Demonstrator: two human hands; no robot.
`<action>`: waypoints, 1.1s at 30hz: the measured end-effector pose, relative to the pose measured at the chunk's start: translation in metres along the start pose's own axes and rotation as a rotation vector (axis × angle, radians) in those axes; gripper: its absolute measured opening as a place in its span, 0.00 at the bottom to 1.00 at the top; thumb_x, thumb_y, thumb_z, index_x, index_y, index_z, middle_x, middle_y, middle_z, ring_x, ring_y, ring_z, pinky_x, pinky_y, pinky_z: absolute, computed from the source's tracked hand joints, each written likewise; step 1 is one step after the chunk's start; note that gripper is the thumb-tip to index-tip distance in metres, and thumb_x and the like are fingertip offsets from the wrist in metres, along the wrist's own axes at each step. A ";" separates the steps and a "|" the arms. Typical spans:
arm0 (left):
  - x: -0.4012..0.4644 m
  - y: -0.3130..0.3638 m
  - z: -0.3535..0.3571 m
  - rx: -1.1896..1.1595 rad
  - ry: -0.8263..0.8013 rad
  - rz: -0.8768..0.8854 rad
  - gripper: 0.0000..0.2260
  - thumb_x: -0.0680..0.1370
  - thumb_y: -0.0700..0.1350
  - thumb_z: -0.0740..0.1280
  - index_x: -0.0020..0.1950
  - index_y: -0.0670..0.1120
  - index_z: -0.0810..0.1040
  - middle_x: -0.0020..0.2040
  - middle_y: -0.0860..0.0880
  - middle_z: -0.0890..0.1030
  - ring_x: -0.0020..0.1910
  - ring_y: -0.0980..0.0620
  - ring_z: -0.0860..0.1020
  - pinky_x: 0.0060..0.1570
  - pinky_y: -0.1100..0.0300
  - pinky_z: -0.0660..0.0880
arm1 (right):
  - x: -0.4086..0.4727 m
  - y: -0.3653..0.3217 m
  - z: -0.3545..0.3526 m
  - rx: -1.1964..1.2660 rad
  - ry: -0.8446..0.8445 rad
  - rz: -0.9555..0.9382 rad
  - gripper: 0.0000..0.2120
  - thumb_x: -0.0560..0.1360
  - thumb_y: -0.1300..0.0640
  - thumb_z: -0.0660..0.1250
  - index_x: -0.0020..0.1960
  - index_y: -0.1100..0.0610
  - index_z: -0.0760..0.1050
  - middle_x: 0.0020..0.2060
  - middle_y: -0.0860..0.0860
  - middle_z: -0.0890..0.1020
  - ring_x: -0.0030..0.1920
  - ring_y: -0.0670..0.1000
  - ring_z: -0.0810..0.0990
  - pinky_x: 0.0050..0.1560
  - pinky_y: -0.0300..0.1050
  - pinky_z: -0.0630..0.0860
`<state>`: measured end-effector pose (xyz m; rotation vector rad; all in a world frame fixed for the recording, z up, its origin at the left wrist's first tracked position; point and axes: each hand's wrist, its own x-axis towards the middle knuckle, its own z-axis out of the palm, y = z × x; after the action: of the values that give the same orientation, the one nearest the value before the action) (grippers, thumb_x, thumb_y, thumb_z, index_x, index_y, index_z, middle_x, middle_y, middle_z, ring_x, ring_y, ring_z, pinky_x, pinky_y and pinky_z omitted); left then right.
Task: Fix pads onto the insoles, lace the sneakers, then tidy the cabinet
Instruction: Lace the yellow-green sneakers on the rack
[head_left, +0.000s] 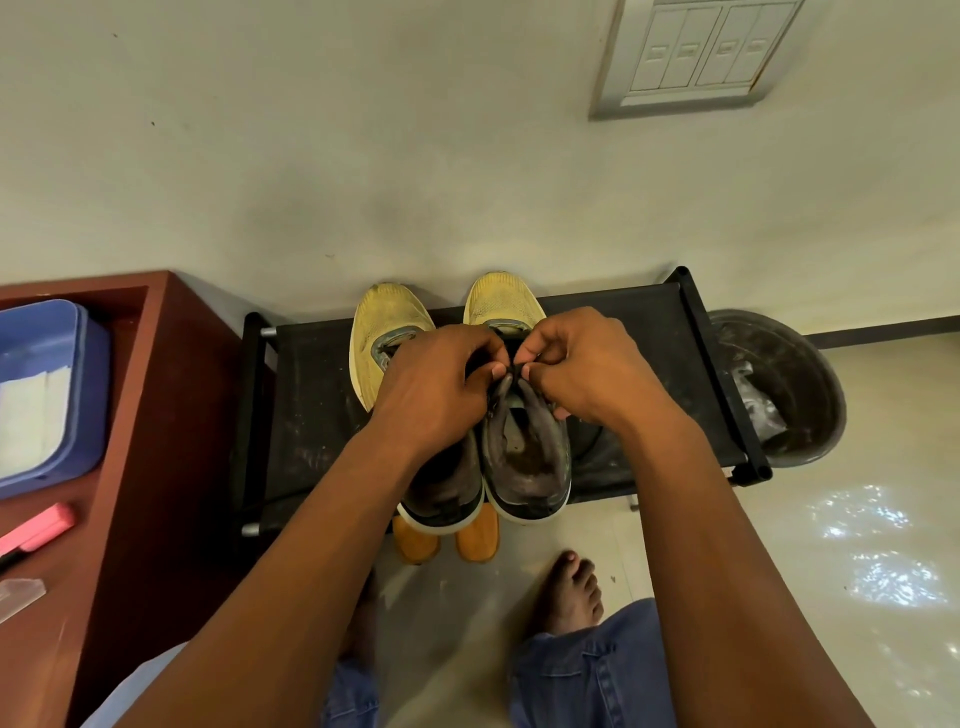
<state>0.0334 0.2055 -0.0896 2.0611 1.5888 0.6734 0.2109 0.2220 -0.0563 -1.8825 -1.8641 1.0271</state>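
Note:
Two yellow sneakers with dark grey heels stand side by side on the black shoe rack (639, 322), toes toward the wall. The right sneaker (524, 452) shows its open collar and dark insole. The left sneaker (384, 332) is partly hidden under my left forearm. My left hand (436, 384) and my right hand (582, 364) meet over the right sneaker's tongue, and each pinches a dark lace (511, 370) between thumb and fingertips. The eyelets are hidden behind my fingers.
A pair of orange sandals (447, 540) peeks out under the rack's front edge. A brown desk (156, 415) at left carries a blue tray (57, 395) and a pink marker (36, 530). A dark bucket (800, 384) stands right of the rack. My bare foot (571, 592) is on the tiled floor.

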 end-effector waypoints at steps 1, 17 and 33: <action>-0.001 0.000 0.001 0.025 0.008 0.027 0.03 0.79 0.45 0.69 0.48 0.53 0.81 0.44 0.54 0.83 0.43 0.51 0.79 0.42 0.51 0.76 | 0.000 0.000 0.001 0.004 0.003 0.005 0.09 0.75 0.60 0.73 0.41 0.47 0.84 0.40 0.48 0.86 0.40 0.52 0.86 0.49 0.54 0.85; 0.002 -0.006 -0.009 -0.133 -0.072 -0.057 0.06 0.78 0.45 0.73 0.52 0.55 0.85 0.46 0.58 0.86 0.47 0.58 0.82 0.51 0.53 0.80 | 0.001 0.001 0.005 -0.019 0.054 0.087 0.09 0.74 0.60 0.73 0.38 0.48 0.83 0.37 0.49 0.86 0.39 0.53 0.86 0.49 0.53 0.85; 0.001 0.000 -0.008 -0.102 -0.019 -0.100 0.04 0.77 0.45 0.75 0.49 0.54 0.87 0.45 0.58 0.86 0.47 0.57 0.82 0.53 0.51 0.81 | -0.002 -0.004 0.003 -0.133 0.071 0.010 0.05 0.78 0.61 0.69 0.47 0.52 0.82 0.41 0.48 0.82 0.46 0.54 0.84 0.54 0.52 0.82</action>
<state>0.0288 0.2073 -0.0827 1.8961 1.6012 0.6821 0.2057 0.2201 -0.0551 -1.9766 -1.9267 0.8472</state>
